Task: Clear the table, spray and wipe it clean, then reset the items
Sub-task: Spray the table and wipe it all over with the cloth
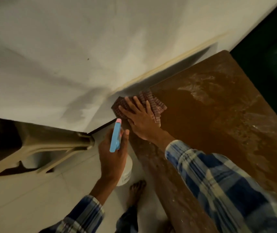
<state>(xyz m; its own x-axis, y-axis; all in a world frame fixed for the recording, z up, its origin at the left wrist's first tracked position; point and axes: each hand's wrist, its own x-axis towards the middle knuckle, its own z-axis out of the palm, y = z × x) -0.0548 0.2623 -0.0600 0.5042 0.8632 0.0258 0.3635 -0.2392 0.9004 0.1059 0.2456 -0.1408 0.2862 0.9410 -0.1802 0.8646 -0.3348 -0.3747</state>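
Now: the white wall runs beyond my right fingertips and meets the far edge of the brown table. The table top to the right of those fingers is wet, with pale streaks and smears; the patch just beside them is darker and evenly damp. A beige plastic chair stands well to the left of my left fingers, on the pale tiled floor. Both arms are in blue checked sleeves. The checked cloth lies on the table corner nearest the wall, directly under my right hand. Its fingers are straight and spread, pressing flat on the cloth and not curled round it. Rumpled cloth shows past the fingertips. My left hand is off the table's edge, over the floor, with fingers and thumb clenched round the spray bottle. The blue trigger head and pink nozzle sit above my thumb, the white body below my palm. A bare foot rests on the floor below the left wrist.
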